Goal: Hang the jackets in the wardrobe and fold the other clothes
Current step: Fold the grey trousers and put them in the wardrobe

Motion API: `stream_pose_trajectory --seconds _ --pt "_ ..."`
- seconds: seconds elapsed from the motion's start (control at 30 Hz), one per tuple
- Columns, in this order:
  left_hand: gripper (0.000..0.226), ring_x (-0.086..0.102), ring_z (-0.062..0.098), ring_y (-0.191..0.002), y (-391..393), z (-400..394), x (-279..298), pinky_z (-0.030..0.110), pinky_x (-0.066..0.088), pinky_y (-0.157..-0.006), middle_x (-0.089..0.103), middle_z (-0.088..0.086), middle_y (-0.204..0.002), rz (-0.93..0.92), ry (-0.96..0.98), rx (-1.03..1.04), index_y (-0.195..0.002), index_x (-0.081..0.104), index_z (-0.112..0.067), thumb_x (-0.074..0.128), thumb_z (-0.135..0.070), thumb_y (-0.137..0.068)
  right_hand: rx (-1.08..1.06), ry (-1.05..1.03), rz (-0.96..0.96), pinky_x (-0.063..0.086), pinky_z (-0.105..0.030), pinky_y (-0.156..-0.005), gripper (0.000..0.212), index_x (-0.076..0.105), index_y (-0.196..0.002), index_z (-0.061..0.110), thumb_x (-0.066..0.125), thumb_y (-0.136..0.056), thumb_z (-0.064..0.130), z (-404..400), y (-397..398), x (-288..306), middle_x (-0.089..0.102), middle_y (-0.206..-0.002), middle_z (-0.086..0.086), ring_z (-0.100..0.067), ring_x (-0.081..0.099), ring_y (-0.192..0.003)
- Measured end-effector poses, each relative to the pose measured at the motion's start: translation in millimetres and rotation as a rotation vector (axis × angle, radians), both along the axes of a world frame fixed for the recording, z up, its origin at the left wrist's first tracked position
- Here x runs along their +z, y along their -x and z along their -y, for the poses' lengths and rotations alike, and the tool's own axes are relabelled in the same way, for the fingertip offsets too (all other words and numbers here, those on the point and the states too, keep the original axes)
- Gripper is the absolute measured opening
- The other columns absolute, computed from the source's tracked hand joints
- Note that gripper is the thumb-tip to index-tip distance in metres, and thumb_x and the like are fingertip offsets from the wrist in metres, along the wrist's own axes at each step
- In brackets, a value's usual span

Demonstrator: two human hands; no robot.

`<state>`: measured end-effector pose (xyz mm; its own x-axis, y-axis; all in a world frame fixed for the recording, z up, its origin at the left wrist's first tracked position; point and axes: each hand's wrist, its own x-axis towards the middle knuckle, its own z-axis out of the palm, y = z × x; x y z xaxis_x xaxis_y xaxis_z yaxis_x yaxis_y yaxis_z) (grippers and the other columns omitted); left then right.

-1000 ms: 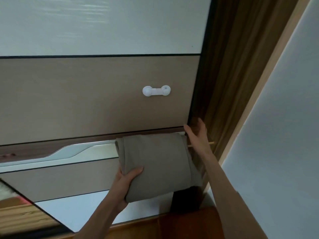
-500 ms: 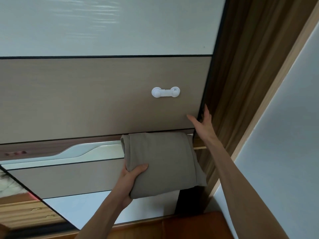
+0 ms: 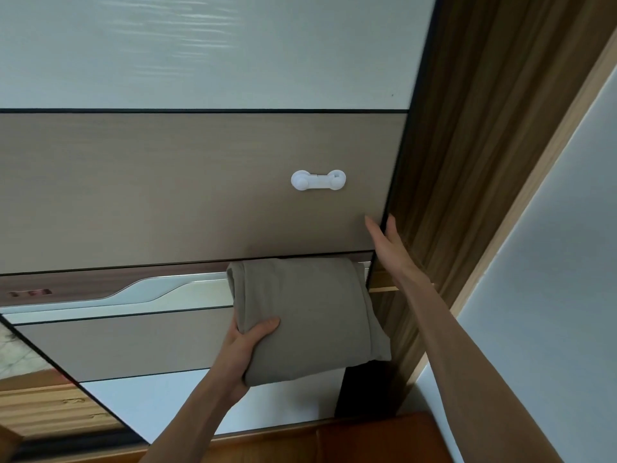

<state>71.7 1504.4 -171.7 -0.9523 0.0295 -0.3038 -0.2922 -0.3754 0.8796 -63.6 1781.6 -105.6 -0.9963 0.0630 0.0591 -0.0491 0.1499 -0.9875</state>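
Note:
A folded beige-grey garment [image 3: 307, 315] is held up in front of the wardrobe's sliding door [image 3: 187, 192]. My left hand [image 3: 245, 352] grips its lower left corner, thumb on top. My right hand [image 3: 389, 243] is flat against the door's right edge, fingers wrapped around the dark frame strip, above the garment's upper right corner. The door's panels are beige and pale glossy white. No jacket is in view.
A white child-safety latch [image 3: 318, 180] sits on the beige panel. A silver recessed handle [image 3: 147, 289] runs left of the garment. Dark wood side panel [image 3: 467, 162] and a pale wall [image 3: 551, 262] stand at right. Reddish wooden floor [image 3: 334, 442] lies below.
My right hand has slid upward along the door's right edge, from beside the garment's top to above it. The view has shifted, so the door sits further right. The left hand keeps its grip.

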Motion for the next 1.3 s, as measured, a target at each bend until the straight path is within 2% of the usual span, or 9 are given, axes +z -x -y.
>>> stream_pose_trajectory --seconds 0.13,0.3,0.53,0.67,0.77,0.9,1.0,1.1,1.3 --pt "0.078 0.075 0.032 -0.103 -4 4 -4 0.047 0.062 -0.071 0.077 0.005 -0.115 0.017 -0.002 0.012 -0.135 0.058 -0.03 0.087 -0.027 -0.063 0.088 -0.014 0.011 0.024 -0.034 -0.124 0.08 0.007 -0.164 0.042 0.048 -0.1 0.067 13 -4 -4 0.029 -0.165 0.018 -0.002 0.03 -0.146" --pt "0.076 0.075 0.032 -0.101 -11 12 -3 0.045 0.062 -0.069 0.077 0.006 -0.114 0.007 0.005 0.019 -0.135 0.059 -0.029 0.091 -0.021 -0.066 0.094 -0.029 0.001 0.018 -0.038 -0.128 0.085 0.005 -0.163 0.046 0.05 -0.096 0.072 30 -3 -4 0.017 -0.17 0.019 -0.005 0.02 -0.154" --pt "0.095 0.074 0.034 -0.104 -17 27 -10 0.051 0.062 -0.073 0.076 0.006 -0.115 0.026 0.02 0.063 -0.135 0.058 -0.03 0.094 -0.037 -0.047 0.175 -0.065 0.025 0.013 -0.027 -0.121 0.077 -0.001 -0.165 0.04 0.036 -0.103 0.068 58 -7 -1 0.007 -0.171 0.019 -0.002 0.013 -0.154" --pt "0.079 0.073 0.035 -0.106 -20 32 -14 0.051 0.062 -0.073 0.074 0.008 -0.121 0.024 0.018 0.075 -0.134 0.058 -0.031 0.089 -0.03 -0.062 0.224 -0.074 0.058 0.009 -0.038 -0.129 0.082 0.002 -0.163 0.045 0.026 -0.095 0.083 74 -7 -4 0.009 -0.17 0.022 -0.003 0.011 -0.156" --pt "0.079 0.071 0.036 -0.11 -22 38 -13 0.05 0.062 -0.074 0.072 0.009 -0.124 0.036 0.025 0.09 -0.137 0.056 -0.031 0.087 -0.032 -0.064 0.273 -0.079 0.06 0.009 -0.045 -0.131 0.091 0.005 -0.162 0.048 0.023 -0.085 0.093 84 -4 -8 0.011 -0.169 0.024 0.0 0.012 -0.155" --pt "0.076 0.071 0.036 -0.109 -25 46 -10 0.048 0.062 -0.072 0.071 0.01 -0.125 0.03 0.038 0.105 -0.137 0.056 -0.03 0.092 -0.025 -0.07 0.321 -0.086 0.057 0.006 -0.041 -0.13 0.089 0.005 -0.164 0.043 0.019 -0.089 0.089 99 -5 -6 0.01 -0.171 0.021 0.001 0.012 -0.154" --pt "0.066 0.07 0.035 -0.109 -28 53 -7 0.045 0.062 -0.07 0.071 0.01 -0.125 0.026 0.044 0.124 -0.137 0.056 -0.028 0.082 -0.024 -0.077 0.356 -0.097 0.045 0.005 -0.039 -0.13 0.087 0.003 -0.165 0.04 0.02 -0.093 0.085 111 -5 -6 0.008 -0.171 0.02 0.002 0.011 -0.154" --pt "0.073 0.071 0.034 -0.108 -31 62 -8 0.044 0.062 -0.068 0.071 0.009 -0.124 0.03 0.044 0.14 -0.137 0.056 -0.029 0.09 -0.024 -0.073 0.395 -0.125 0.04 0.001 -0.032 -0.128 0.079 -0.005 -0.165 0.034 0.02 -0.101 0.074 125 -6 -6 0.001 -0.172 0.018 0.001 0.006 -0.155" --pt "0.081 0.069 0.035 -0.112 -36 80 -13 0.042 0.062 -0.069 0.069 0.01 -0.127 0.044 0.059 0.185 -0.139 0.054 -0.031 0.085 -0.034 -0.065 0.442 -0.137 0.047 0.004 -0.026 -0.122 0.08 -0.007 -0.164 0.034 0.024 -0.102 0.074 152 -8 -6 -0.001 -0.172 0.018 0.0 0.004 -0.155"
